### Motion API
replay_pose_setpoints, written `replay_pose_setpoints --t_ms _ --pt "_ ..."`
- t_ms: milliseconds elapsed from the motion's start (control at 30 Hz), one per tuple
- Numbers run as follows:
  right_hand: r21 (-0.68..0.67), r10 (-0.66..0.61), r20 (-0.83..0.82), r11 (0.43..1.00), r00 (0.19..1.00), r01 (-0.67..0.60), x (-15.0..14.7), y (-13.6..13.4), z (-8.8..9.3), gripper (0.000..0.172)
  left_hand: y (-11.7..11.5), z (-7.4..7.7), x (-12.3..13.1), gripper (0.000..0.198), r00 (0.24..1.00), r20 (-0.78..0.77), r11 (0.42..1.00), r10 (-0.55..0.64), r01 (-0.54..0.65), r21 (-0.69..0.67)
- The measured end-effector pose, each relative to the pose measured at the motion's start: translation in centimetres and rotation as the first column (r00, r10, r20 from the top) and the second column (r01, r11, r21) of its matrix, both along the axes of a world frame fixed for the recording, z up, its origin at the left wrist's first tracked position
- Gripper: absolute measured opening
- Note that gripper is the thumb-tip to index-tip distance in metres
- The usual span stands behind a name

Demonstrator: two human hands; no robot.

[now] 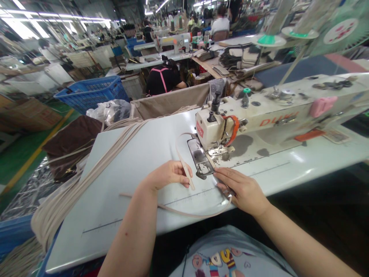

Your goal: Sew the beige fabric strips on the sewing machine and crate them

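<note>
Printed shirt (219, 236) in front of the sewing machine (259, 111); narrow strip (191, 184) to its left and front.
Left of the machine, a strip end is pinched by the left hand (173, 174); at its front, strip is covered by the right hand (245, 190), whose grip cannot be told. Stitching could be skewed if the loose loop (198, 216) were snagged.
</note>
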State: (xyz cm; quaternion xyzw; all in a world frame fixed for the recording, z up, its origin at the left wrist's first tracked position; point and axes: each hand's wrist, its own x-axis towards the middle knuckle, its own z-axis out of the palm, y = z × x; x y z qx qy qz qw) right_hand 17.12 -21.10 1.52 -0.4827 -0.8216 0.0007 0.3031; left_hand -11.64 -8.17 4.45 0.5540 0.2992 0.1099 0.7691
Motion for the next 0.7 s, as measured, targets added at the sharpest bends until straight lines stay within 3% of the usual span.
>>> replay_pose_setpoints --t_ms 467,700 --pt "-0.012 0.000 -0.008 1.000 1.000 0.000 0.1 0.0 -0.1 0.037 0.3 -0.5 -0.2 0.038 1.000 -0.022 1.000 -0.016 0.016 0.014" --pt "-0.012 0.003 -0.007 1.000 1.000 -0.003 0.1 0.0 -0.1 0.036 0.5 0.0 -1.0 0.041 0.990 -0.059 0.990 0.128 -0.123 0.076"
